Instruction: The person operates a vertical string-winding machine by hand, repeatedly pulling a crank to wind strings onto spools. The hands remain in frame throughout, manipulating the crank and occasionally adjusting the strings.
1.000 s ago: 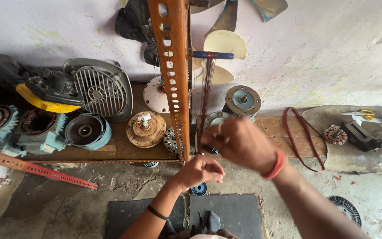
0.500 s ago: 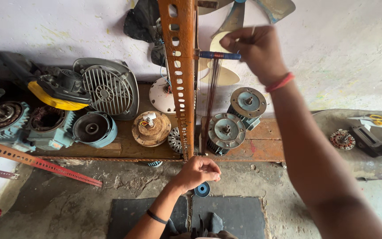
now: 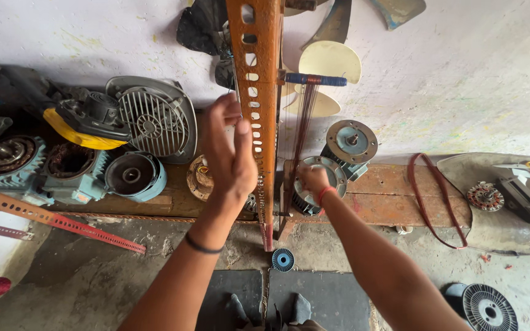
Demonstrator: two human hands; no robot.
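An upright orange slotted metal bar [image 3: 260, 92] stands in front of me against the wall. A blue-wrapped peg [image 3: 314, 79] sticks out of its right side. Reddish copper wire strands [image 3: 302, 132] run from the peg down to the bar's lower end. My left hand [image 3: 228, 150] is raised just left of the bar, fingers pinched together on a thin wire [image 3: 234, 79]. My right hand [image 3: 313, 181] is low on the bar's right side, closed around the bottom of the wire strands, in front of a round grey motor housing [image 3: 323, 178].
A wooden ledge [image 3: 394, 196] along the wall carries several motor parts, including a grey fan cover [image 3: 154, 119] and a blue-grey motor [image 3: 131, 176]. Fan blades [image 3: 329, 61] hang on the wall. A red slotted strip [image 3: 56, 217], a dark belt loop [image 3: 437, 196] and a small blue spool [image 3: 282, 260] lie nearby.
My right hand has dropped from the blue peg at the top to the lower end of the wire strands. My left hand has risen from the bar's foot to mid height.
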